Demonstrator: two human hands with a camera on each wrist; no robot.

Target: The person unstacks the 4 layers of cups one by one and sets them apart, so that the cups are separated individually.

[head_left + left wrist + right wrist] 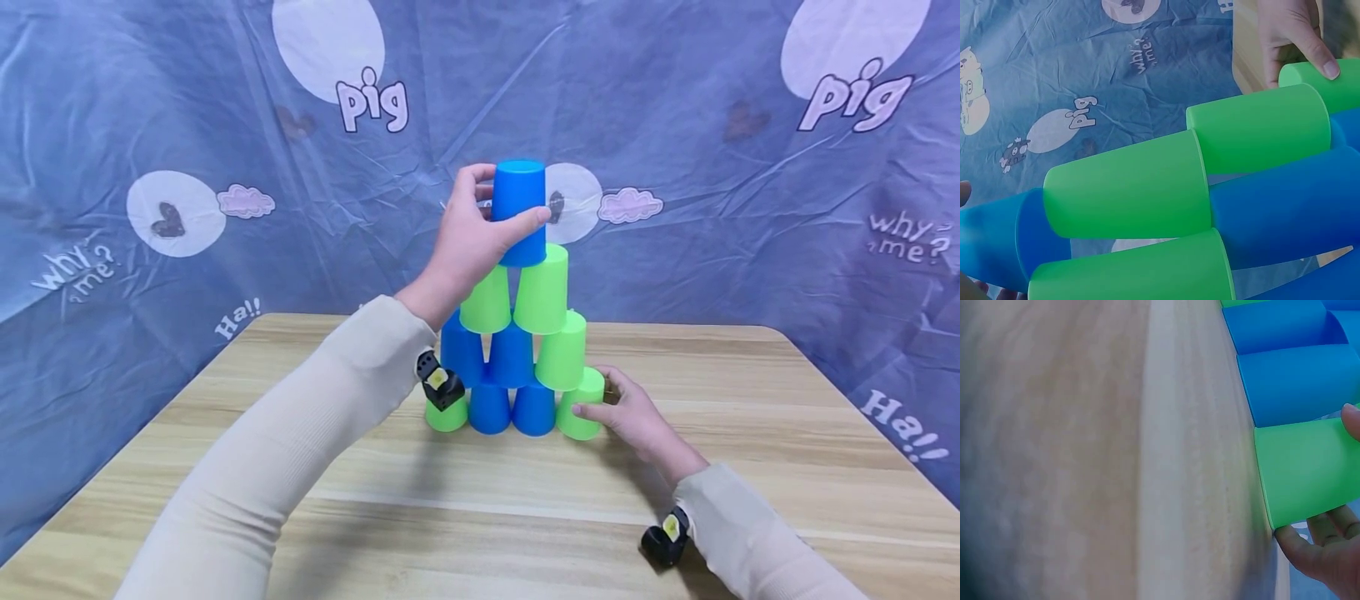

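In the head view, a pyramid of upside-down plastic cups stands mid-table. My left hand holds a blue cup at its top, thumb across the front and fingers behind. Below are two green cups; whether the blue rim rests on them I cannot tell. The row under these has two blue cups and a green cup. Along the bottom, two blue cups stand between a left green cup and a right green cup. My right hand grips that right one between thumb and fingers.
The pyramid stands on a wood-grain table. Behind it hangs a wrinkled blue cloth with printed words and shapes. A black wrist camera on the left sleeve partly covers the pyramid's lower left.
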